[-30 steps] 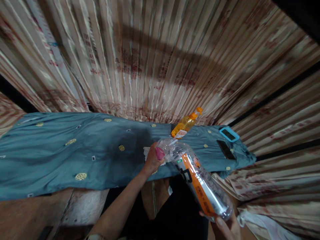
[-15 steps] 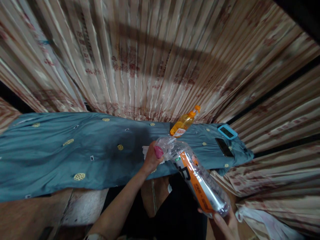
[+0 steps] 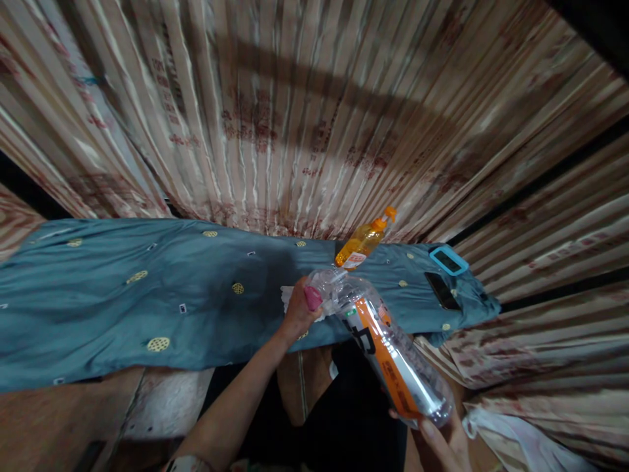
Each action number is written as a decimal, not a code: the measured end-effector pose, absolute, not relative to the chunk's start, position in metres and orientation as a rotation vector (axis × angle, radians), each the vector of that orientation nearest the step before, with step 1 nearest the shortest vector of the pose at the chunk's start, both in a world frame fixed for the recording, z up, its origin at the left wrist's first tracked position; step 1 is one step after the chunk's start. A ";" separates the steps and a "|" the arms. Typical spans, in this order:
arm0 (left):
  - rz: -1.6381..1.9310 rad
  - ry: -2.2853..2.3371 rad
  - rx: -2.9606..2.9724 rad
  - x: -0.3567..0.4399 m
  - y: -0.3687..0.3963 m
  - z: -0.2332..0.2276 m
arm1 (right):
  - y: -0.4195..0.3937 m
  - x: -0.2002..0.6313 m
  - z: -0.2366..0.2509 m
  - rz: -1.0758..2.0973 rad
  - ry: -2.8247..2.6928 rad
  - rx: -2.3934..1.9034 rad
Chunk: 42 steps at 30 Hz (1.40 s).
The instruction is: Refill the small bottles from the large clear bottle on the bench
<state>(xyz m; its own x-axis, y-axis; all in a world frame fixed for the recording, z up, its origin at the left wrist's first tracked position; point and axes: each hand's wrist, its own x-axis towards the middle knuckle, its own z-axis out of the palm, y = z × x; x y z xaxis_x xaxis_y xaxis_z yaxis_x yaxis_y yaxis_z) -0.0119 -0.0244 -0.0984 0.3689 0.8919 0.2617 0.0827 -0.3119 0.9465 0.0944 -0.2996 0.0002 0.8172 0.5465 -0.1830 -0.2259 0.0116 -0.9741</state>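
Observation:
My right hand point(image 3: 445, 439) is wrapped around the base of a large clear plastic bottle point(image 3: 393, 354) with an orange and silver label. The bottle lies tilted, its neck pointing up and left. My left hand point(image 3: 297, 308) is closed around a small clear plastic container point(image 3: 324, 282), with a pink part point(image 3: 312, 298) by the fingers. Container and bottle neck meet or overlap; the exact contact is hard to make out. Beneath my left hand is a white tissue point(image 3: 285, 296). Just beyond stands an orange pump bottle point(image 3: 361, 246).
A blue-green patterned cloth point(image 3: 98, 301) covers the long surface in front of me. At its right end lie a blue-framed device point(image 3: 448, 260) and a dark phone point(image 3: 442, 290). Striped curtains point(image 3: 275, 118) hang behind and to the right. A white plastic bag point(image 3: 521, 432) sits lower right.
The view has shifted very slightly. Both hands, the bottle and the small container keep the same positions relative to each other.

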 end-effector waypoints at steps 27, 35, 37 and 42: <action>1.158 0.819 1.734 -0.008 -0.019 -0.119 | -0.299 0.094 0.009 0.614 -0.292 -1.451; 1.175 0.827 1.746 -0.007 -0.019 -0.118 | -0.299 0.096 0.007 0.602 -0.329 -1.487; 1.173 0.818 1.745 -0.008 -0.020 -0.118 | -0.300 0.096 0.006 0.593 -0.314 -1.481; 1.164 0.806 1.759 -0.007 -0.019 -0.118 | -0.303 0.096 0.001 0.567 -0.277 -1.478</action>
<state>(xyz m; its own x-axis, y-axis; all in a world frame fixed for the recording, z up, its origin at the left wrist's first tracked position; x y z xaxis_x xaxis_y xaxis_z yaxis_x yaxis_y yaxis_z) -0.0075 -0.0191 -0.1178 0.3579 0.8528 0.3804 0.0558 -0.4262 0.9029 0.0959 -0.3028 0.0010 0.8403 0.5167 -0.1641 -0.1882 -0.0059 -0.9821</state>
